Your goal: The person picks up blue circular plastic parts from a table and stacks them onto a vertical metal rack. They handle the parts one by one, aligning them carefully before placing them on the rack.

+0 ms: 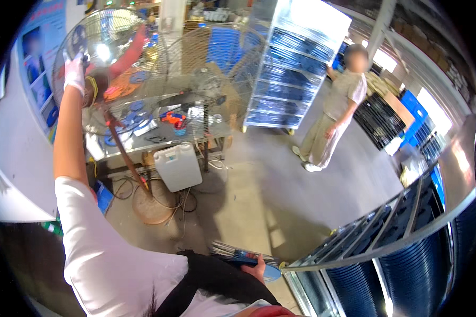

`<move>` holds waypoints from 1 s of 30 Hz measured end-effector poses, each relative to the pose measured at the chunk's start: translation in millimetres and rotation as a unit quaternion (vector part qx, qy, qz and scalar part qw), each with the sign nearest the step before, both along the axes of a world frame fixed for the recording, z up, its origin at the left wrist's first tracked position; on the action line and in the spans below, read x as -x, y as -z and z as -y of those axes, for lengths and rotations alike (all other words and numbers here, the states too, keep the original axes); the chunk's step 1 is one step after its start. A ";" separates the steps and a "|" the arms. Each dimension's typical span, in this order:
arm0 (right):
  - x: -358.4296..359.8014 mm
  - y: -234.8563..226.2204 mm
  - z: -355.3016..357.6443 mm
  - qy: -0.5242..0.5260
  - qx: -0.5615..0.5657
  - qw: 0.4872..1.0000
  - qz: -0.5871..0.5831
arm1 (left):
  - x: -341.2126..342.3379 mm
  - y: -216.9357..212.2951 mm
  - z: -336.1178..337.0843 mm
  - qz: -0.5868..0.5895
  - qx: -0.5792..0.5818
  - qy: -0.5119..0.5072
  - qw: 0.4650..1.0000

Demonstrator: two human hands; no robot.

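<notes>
Rack (407, 227) of blue discs fills lower right, cut off by the frame edge. Standing fan (108, 68) top left, its wire guard blurring the table (158, 138) behind. Left hand (74, 71), gloved, raised against the fan guard; grip on the wire can't be made out. Right hand (256, 268) mostly hidden by the body, fingers clasping a stack of blue discs (248, 257) by the rack corner

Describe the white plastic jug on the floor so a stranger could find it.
Start at the cluttered metal workbench behind the two wire-caged pedestal fans. The white square plastic jerrycan stands on the floor against its front edge. It is the only pale, boxy container there.
</notes>
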State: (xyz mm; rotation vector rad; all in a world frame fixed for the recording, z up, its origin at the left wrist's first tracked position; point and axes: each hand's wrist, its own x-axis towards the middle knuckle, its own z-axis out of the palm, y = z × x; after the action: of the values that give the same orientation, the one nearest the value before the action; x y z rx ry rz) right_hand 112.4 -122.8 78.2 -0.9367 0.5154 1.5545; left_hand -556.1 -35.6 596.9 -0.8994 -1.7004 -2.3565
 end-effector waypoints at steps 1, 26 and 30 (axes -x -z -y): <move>-0.1 -1.4 1.6 -0.014 -0.018 1.000 0.001 | -5.5 2.6 -9.9 -0.009 -0.034 0.049 0.998; -92.4 27.3 85.1 0.019 -0.108 0.979 0.170 | -445.9 222.3 -168.6 -0.338 0.293 0.700 0.557; -63.4 -29.1 77.4 -0.026 -0.181 0.973 0.141 | -489.3 392.6 -113.2 -0.617 0.453 0.626 0.148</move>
State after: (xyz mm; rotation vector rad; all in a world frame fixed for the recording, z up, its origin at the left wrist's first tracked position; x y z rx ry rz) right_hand 175.7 -200.2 107.3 -0.8704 0.0038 1.4664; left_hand -66.8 77.6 204.2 2.4109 0.5869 -0.7812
